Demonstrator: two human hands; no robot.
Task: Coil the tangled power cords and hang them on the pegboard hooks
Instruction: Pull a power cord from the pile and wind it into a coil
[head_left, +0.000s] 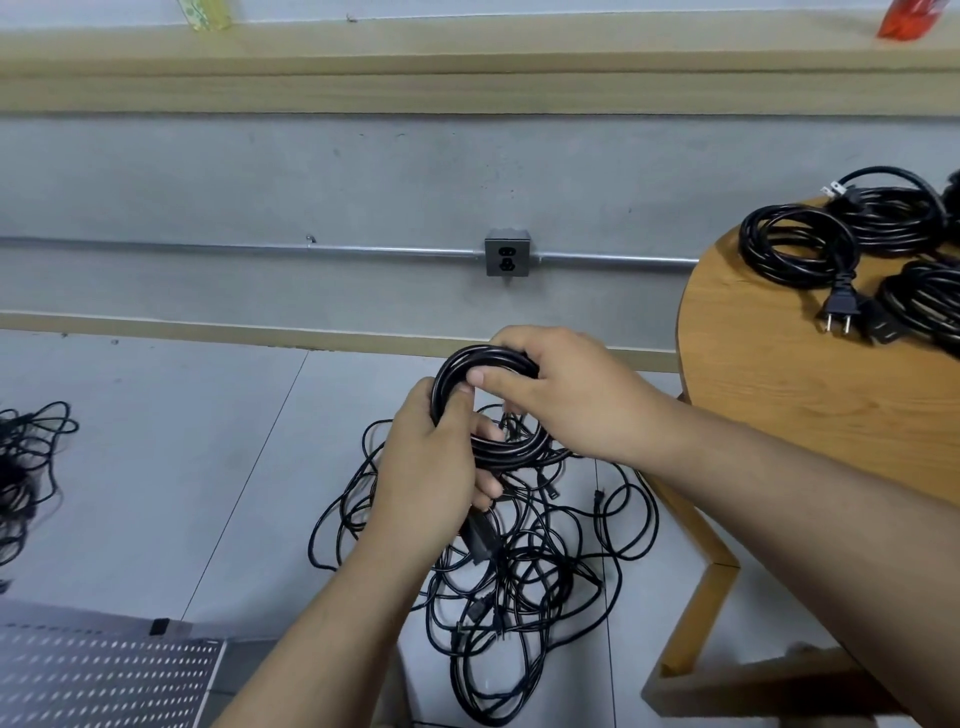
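Holding: one coiled black power cord (493, 358), both of my hands on it, above the floor.
Left hand: my left hand (431, 467) has its fingers curled round the coil's lower left side, thumb lying over the strands.
Right hand: my right hand (561, 395) grips the top of the same coil from the right, thumb tip pressed onto the strands just beside my left thumb.
Cord end: one black connector (480, 535) hangs out beneath my left hand.
Pegboard: one perforated metal pegboard (104, 670) lies flat at the lower left, near my left forearm; I cannot make out hooks on it.
Floor tangle: one loose heap of tangled black cords (540, 577) on the grey tiles, directly under the held coil; the number of cords in it I cannot tell.
Second tangle: one more, blurred, black snarl (21, 467) at the far left edge, well apart from the first.
Table: one round wooden table (779, 374) to my right.
Coils on table: three finished coils, a left one (756, 249) with a two-pin plug (839, 306), a rear one (904, 228) and a right one (924, 306); a dark shape at the frame edge may be a fourth.
Wall: one grey socket box (507, 252) on one metal conduit (260, 248).
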